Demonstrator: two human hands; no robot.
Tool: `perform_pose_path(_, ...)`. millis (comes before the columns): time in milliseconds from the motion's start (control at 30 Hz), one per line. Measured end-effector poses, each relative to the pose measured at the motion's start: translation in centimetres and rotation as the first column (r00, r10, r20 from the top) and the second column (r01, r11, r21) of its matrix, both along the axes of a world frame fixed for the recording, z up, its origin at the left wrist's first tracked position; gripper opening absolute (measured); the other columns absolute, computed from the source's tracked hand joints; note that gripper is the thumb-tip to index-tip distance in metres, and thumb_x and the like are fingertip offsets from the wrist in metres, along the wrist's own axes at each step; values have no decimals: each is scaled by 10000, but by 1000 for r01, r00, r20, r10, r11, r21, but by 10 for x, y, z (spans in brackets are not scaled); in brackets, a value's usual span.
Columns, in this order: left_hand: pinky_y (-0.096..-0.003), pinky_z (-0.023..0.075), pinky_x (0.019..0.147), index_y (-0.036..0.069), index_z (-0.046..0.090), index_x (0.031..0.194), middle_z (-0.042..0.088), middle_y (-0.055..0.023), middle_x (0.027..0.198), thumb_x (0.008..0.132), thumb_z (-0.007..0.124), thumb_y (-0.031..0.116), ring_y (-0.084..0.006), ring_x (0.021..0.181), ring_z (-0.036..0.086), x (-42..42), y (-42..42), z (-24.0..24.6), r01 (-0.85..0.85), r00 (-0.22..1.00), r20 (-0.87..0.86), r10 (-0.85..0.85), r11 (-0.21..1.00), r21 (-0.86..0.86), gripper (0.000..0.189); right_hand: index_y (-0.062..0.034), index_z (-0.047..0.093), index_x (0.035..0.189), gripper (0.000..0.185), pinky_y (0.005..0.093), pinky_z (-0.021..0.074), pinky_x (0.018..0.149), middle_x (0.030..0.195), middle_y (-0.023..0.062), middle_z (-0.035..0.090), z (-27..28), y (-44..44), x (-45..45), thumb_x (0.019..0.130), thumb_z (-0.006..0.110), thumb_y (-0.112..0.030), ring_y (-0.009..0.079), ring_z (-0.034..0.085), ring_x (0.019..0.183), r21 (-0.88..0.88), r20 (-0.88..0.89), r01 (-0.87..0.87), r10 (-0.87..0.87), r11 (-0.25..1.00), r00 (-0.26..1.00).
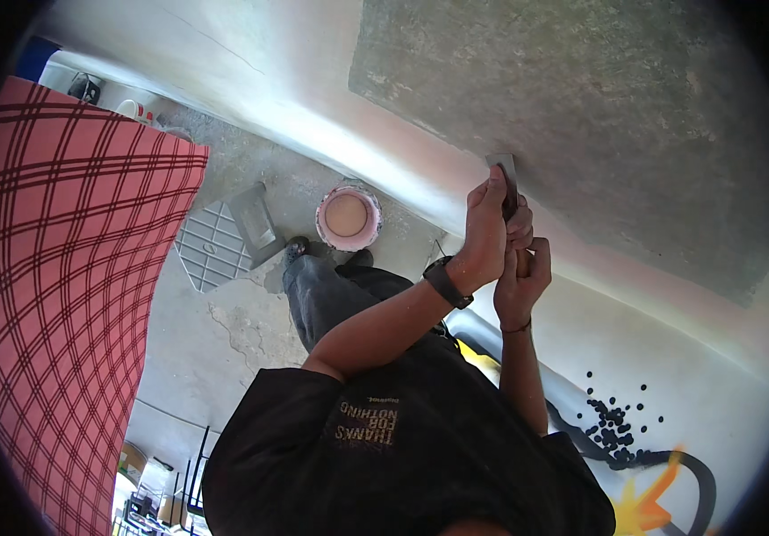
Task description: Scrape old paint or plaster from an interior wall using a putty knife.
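Note:
A flat metal scraper or putty knife (503,164) has its blade end at the lower edge of a rough grey plaster patch (558,100) on the wall; whether it touches the wall I cannot tell. My left hand (485,228), with a dark watch at the wrist, closes around the blade, thumb lying along its face. Just below and to the right, my right hand (522,281) is closed on the handle, which is mostly hidden by fingers. The two hands are close together, and some fingers overlap in view.
A pink-rimmed bucket (379,218) holding pale liquid stands by my feet near the wall base. Beside it lie a grey gridded plastic panel (207,244) and a grey tray-like piece (255,221). A red checked sheet (76,221) fills the left. Painted graffiti (639,509) marks the lower right wall.

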State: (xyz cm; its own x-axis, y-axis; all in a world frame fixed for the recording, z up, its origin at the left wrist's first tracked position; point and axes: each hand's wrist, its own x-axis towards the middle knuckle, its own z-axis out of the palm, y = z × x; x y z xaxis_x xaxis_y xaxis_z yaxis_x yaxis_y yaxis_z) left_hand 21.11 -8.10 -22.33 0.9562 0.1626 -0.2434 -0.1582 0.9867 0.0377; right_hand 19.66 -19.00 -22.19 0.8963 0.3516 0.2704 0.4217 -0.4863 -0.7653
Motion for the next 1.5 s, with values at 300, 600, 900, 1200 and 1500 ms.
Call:
perform_pose_path(300, -257, 246, 374, 121, 386, 724, 300, 12, 479, 1009, 357, 482, -102, 383, 284, 4, -29, -5, -37, 999, -4, 37, 999, 0, 460, -16, 485, 869, 91, 251, 394, 593, 747, 33, 508, -6, -32, 8, 896, 571, -2, 83, 464, 679, -35, 12, -58, 59, 998, 998)
perform_pose_path(600, -262, 243, 369, 90, 450, 744, 310, 14, 468, 1005, 365, 487, -100, 377, 279, 5, -53, -26, 59, 997, -39, -61, 997, -53, 483, -34, 474, 823, 156, 264, 372, 515, 623, 67, 493, -23, -50, 6, 859, 624, -20, 89, 452, 568, 34, -22, -4, 5, 999, 1000)
perform_pose_path(900, -254, 247, 376, 99, 441, 736, 299, 18, 480, 1010, 357, 475, -94, 394, 271, 12, -59, -31, -17, 1000, -5, 17, 1000, -24, 474, -27, 459, 819, 163, 255, 370, 510, 597, 81, 515, -26, -59, 19, 866, 615, -18, 84, 456, 556, -26, 36, -67, 68, 997, 997)
perform_pose_path(1200, -255, 248, 412, 97, 457, 768, 291, 22, 501, 1009, 351, 483, -96, 433, 261, 7, -48, -39, 18, 996, 86, -20, 1000, 18, 467, -20, 460, 814, 187, 293, 413, 526, 627, 117, 543, -38, -51, 13, 865, 635, -61, 133, 519, 564, -11, 58, -28, 29, 1000, 998)
perform_pose_path(1500, -251, 245, 411, 97, 472, 782, 290, 19, 506, 1006, 357, 480, -93, 433, 265, 6, -44, -38, 15, 996, 86, -17, 1000, 25, 457, -22, 479, 823, 146, 301, 428, 524, 617, 125, 559, -34, -44, 9, 870, 618, -29, 143, 553, 544, -6, -7, 4, -4, 1000, 1000)
